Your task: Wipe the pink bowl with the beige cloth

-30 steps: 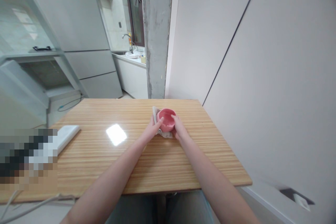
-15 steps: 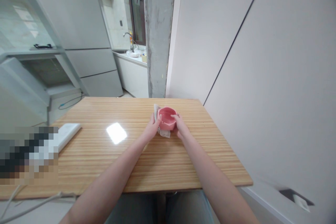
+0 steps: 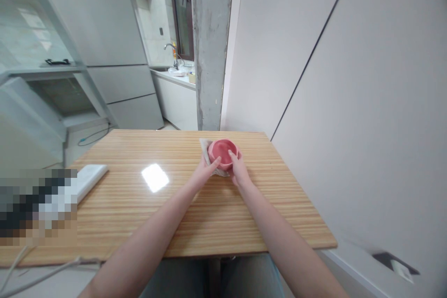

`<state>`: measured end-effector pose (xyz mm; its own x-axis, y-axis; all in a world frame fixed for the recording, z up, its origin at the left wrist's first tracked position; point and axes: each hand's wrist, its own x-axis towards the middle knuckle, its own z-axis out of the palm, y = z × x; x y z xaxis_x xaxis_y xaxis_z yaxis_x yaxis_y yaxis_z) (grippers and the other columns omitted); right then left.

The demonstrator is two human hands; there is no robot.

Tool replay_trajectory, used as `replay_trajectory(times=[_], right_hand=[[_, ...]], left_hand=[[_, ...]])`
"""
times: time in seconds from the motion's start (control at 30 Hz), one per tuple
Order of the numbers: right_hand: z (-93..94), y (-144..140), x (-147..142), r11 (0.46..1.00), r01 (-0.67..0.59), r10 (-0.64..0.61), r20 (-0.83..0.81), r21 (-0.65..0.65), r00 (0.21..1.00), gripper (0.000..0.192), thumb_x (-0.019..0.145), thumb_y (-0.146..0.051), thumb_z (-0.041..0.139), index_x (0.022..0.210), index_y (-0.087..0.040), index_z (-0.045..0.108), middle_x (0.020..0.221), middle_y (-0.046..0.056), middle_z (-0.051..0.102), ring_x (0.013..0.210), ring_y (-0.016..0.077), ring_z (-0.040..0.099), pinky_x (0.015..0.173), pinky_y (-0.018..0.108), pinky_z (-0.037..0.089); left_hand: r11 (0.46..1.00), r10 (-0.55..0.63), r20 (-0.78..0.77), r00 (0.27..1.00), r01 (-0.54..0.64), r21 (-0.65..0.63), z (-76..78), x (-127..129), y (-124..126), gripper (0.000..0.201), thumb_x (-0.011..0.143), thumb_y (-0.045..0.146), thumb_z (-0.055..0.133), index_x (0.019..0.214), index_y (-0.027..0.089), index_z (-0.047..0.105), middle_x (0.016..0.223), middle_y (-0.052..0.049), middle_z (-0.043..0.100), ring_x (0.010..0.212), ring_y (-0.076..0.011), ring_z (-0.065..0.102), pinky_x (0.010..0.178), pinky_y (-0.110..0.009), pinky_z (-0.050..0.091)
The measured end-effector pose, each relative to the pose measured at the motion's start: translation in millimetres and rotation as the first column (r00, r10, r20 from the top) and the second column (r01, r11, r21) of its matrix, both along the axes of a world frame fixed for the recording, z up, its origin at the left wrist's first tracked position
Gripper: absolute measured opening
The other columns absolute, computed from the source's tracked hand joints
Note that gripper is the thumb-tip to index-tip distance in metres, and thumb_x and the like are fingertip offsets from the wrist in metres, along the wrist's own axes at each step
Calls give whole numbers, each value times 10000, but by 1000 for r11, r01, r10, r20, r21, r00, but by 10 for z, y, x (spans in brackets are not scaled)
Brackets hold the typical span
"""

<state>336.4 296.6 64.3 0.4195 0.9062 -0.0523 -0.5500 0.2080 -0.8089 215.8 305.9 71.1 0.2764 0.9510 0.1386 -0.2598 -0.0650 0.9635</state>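
A pink bowl is held between my two hands over the far middle of the table, its open top tilted toward me. My left hand grips its left side, thumb over the near rim. A pale cloth is pressed between that hand and the bowl, and part of it shows below. My right hand is closed on the right side, with the thumb reaching inside the rim. The fingers under the bowl are hidden.
The wood-grain table reaches a white wall panel on the right. On the left lie a white flat object, a blurred-out area and a pale cable. Beyond stand a concrete pillar and a sink faucet.
The bowl has turned and tilted a little in my hands, moving slightly right and up. The cloth has shifted with it, showing more at the upper left and less below.
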Motion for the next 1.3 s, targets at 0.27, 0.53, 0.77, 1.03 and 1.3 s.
replay_trajectory(times=[0.27,0.53,0.77,1.03,1.3], right_hand=[[25,14,18,997,-62,61,-44,-37,997,353,660,-241,657,1001,-248,566,943,-21,701,891,158,647,767,288,542],[-5,45,172,996,77,-78,-27,-35,997,332,623,-196,544,948,-261,562,855,-66,672,782,126,618,658,227,507],[-38,137,749,875,472,-438,242,-104,866,375,650,-307,510,1015,-223,532,973,-9,632,883,146,603,747,266,499],[-153,104,1285,641,762,-600,561,-89,570,574,664,-358,513,1187,-124,484,1211,137,565,1096,230,548,980,356,416],[-271,122,1461,607,793,-547,698,-49,462,517,659,-342,526,1128,-125,547,1181,147,600,1103,261,545,1005,394,386]], left_hand=[[999,-2,9,1000,3,-38,41,4,-10,613,803,429,623,1339,203,428,1389,-104,490,1296,-240,441,1098,-381,340],[996,56,-129,990,-63,-55,-82,-21,68,565,792,483,603,1268,192,516,1311,-99,567,1230,-252,509,1046,-372,394],[993,110,-241,964,-119,-25,-87,-43,64,368,774,336,580,1103,173,601,1153,-82,660,1123,-254,575,1003,-388,422],[995,26,-269,963,-51,-86,-9,-41,-5,326,748,291,593,1053,180,618,1120,-88,674,1084,-264,594,964,-397,449],[996,4,-239,971,-26,-87,8,-54,-7,326,745,285,606,1052,177,625,1131,-94,671,1093,-266,593,957,-394,454]])
